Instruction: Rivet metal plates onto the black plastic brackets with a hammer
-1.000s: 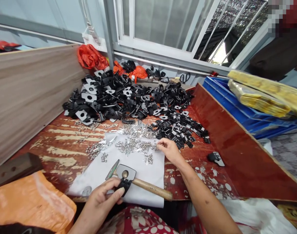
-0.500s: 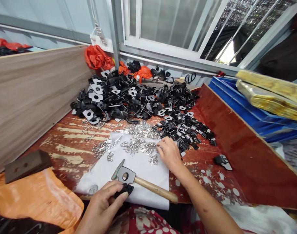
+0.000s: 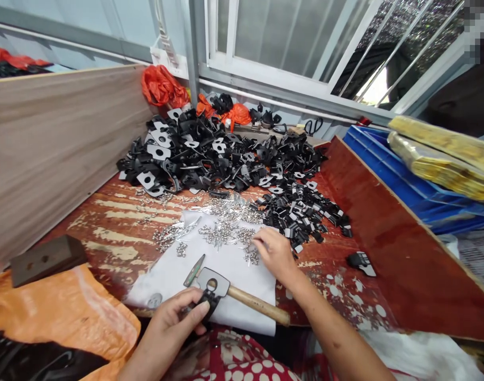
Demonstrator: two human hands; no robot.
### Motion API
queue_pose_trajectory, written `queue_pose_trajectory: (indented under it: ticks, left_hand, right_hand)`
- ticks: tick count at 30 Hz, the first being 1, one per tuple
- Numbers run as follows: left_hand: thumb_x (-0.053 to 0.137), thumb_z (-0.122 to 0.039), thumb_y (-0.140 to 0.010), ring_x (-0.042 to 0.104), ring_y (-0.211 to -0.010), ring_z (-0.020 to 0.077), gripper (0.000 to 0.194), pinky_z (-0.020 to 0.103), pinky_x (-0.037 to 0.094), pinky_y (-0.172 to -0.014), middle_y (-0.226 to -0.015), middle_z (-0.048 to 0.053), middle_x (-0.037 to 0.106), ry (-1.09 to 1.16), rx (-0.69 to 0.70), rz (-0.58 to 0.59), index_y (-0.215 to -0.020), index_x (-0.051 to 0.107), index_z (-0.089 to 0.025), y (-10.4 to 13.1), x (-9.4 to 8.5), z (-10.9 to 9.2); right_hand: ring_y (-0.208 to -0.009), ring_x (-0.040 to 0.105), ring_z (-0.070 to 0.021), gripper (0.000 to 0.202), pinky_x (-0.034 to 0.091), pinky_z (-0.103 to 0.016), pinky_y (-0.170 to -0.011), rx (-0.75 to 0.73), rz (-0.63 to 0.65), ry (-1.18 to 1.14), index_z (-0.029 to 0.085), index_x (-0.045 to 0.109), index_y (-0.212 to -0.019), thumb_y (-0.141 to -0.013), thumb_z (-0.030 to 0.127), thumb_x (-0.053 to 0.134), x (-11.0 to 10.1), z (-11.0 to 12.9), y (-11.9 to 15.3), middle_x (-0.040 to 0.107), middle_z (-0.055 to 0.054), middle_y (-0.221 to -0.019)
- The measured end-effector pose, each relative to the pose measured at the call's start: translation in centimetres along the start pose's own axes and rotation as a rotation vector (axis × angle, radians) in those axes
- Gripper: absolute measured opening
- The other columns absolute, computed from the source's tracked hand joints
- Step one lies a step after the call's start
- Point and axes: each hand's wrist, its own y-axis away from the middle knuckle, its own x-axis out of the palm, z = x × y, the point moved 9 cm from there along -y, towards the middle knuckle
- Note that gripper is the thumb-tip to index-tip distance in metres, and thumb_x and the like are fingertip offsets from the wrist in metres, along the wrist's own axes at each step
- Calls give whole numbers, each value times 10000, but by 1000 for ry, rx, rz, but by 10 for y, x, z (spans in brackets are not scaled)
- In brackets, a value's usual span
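Observation:
My left hand (image 3: pixel 182 315), closed, grips a black plastic part (image 3: pixel 210 302) with a grey plate (image 3: pixel 221 284) that has a round hole. Behind this part lies a hammer (image 3: pixel 259 306), its wooden handle pointing right over a white cloth (image 3: pixel 237 275). My right hand (image 3: pixel 275 254) is at the right side of a heap of small silvery metal pins (image 3: pixel 221 233), thumb and fingers pinched together. Whatever is between those fingertips is too small to make out.
A big pile of black parts with grey plates (image 3: pixel 158 152) covers the back, with smaller black pieces (image 3: pixel 305 211) at right. Boards wall the table left (image 3: pixel 67 132) and right (image 3: pixel 368 211). A dark block (image 3: pixel 47 259), an orange bag (image 3: pixel 63 312) and a blue crate (image 3: pixel 384 174) stand around.
My left hand has raised and turned the black part, so more of it shows. My right hand has drawn slightly down, its fingertips now pinched at the edge of the pins.

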Motion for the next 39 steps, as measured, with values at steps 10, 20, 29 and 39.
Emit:
queue_pose_trajectory:
  ticks: [10,20,29,39]
  left_hand:
    - [814,-644,-645,451,-579,154,510,225,457,-454,-607,-19,477,18,25,-93,-546,623,-183,-8,7,-8]
    - [762,-502,-754,453,-546,133,387,205,407,-449,-644,-30,472,-64,89,-163,-582,606,-192,-7,-18,2]
    - [786,-426,-747,406,-601,129,337,194,406,-491,-650,-31,460,226,12,-142,-596,602,-188,1,-19,4]
    - [839,-409,-695,446,-597,132,285,232,488,-475,-693,11,563,583,-9,-142,-702,720,-150,2,-17,-4]
  right_hand:
    - [-926,710,-196,357,583,-319,-845,-378,206,-289,186,590,-1317,-996,106,454,11,128,51,755,-81,-1040]
    - [-906,695,-178,162,532,-315,-849,-37,159,35,210,731,-1005,-985,193,571,41,45,-7,770,-34,-978]
    - [-889,577,-253,138,383,-400,-843,-58,259,334,151,676,-680,-778,66,629,85,21,-65,688,-117,-808]
    - [-923,603,-220,245,483,-351,-867,-104,-70,30,175,689,-986,-986,132,448,28,3,-47,684,-91,-930]
